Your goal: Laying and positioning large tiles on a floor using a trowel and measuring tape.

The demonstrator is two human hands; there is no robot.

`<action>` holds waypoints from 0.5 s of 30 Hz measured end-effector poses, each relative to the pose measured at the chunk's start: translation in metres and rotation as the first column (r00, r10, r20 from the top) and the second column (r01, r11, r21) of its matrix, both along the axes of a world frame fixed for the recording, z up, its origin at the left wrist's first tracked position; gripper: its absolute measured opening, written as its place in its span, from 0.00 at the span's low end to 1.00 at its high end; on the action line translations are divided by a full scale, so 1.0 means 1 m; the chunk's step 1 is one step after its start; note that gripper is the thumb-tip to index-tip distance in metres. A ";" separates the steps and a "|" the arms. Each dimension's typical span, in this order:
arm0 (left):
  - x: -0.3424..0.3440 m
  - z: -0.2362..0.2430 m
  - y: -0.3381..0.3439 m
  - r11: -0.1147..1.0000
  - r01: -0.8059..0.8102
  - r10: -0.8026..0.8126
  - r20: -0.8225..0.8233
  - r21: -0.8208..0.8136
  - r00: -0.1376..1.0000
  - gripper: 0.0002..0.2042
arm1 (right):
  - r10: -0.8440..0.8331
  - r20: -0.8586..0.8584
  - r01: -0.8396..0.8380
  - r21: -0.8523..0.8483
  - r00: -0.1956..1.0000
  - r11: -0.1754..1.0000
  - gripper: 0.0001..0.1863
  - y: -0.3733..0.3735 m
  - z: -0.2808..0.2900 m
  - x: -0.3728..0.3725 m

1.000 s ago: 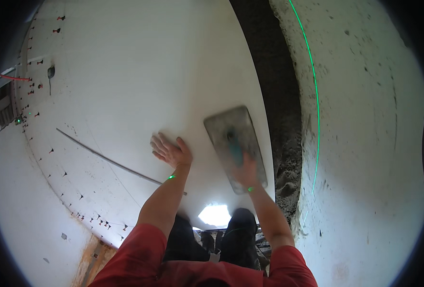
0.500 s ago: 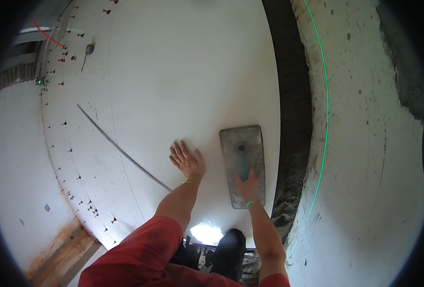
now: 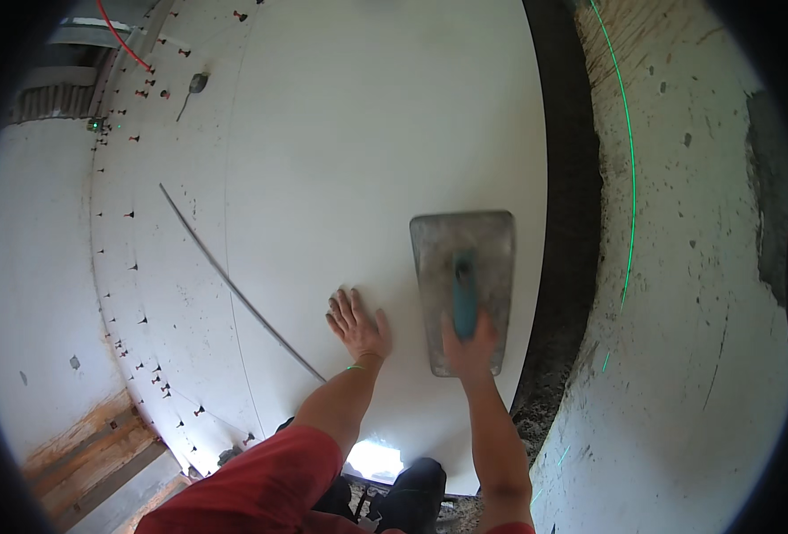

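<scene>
A large glossy white floor tile (image 3: 367, 160) lies in front of me. My left hand (image 3: 358, 327) rests flat on it, fingers spread and holding nothing. To its right, my right hand (image 3: 471, 349) is wrapped round the teal handle of a grey rectangular float (image 3: 490, 245). The float is over the tile near its right edge, slightly blurred. I cannot tell whether its underside touches the surface.
A thin grey rod (image 3: 234, 287) lies slanted left of my left arm. Beyond it, several red and black tile-levelling clips (image 3: 135, 139) line the joints. A dark gap (image 3: 572, 205) runs between the tile and the right wall (image 3: 687, 222), which carries a green laser line (image 3: 633, 178).
The float looks larger and closer to me, having risen with my right hand. My left hand stays flat on the tile. The whole view has shifted a little.
</scene>
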State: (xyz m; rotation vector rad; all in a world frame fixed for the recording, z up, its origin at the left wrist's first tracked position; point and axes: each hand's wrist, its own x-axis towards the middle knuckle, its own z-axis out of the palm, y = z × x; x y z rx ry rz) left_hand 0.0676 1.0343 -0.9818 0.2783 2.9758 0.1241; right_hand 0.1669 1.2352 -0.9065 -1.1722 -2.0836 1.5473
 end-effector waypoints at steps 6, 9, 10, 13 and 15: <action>0.013 0.004 0.012 0.999 0.043 -0.043 0.027 0.001 0.999 0.40 | -0.179 -0.008 0.179 -0.063 0.984 0.982 0.17 0.044 -0.009 -0.006; 0.011 -0.006 0.013 1.000 0.003 -0.003 0.031 0.004 1.000 0.39 | -0.040 0.221 0.022 0.084 0.974 0.996 0.16 0.080 -0.050 -0.082; 0.012 -0.003 0.003 1.000 0.001 -0.001 0.023 -0.001 1.000 0.39 | 0.017 0.178 -0.018 0.003 0.984 1.000 0.15 0.076 -0.038 -0.094; -0.009 -0.002 -0.011 1.000 0.014 -0.013 -0.019 0.011 1.000 0.38 | 0.040 -0.119 -0.034 0.049 0.992 0.998 0.14 0.060 0.006 -0.063; 0.000 0.001 -0.005 0.999 0.030 -0.029 -0.024 0.040 0.999 0.38 | 0.038 -0.336 0.023 0.175 0.941 0.984 0.14 0.048 0.018 -0.015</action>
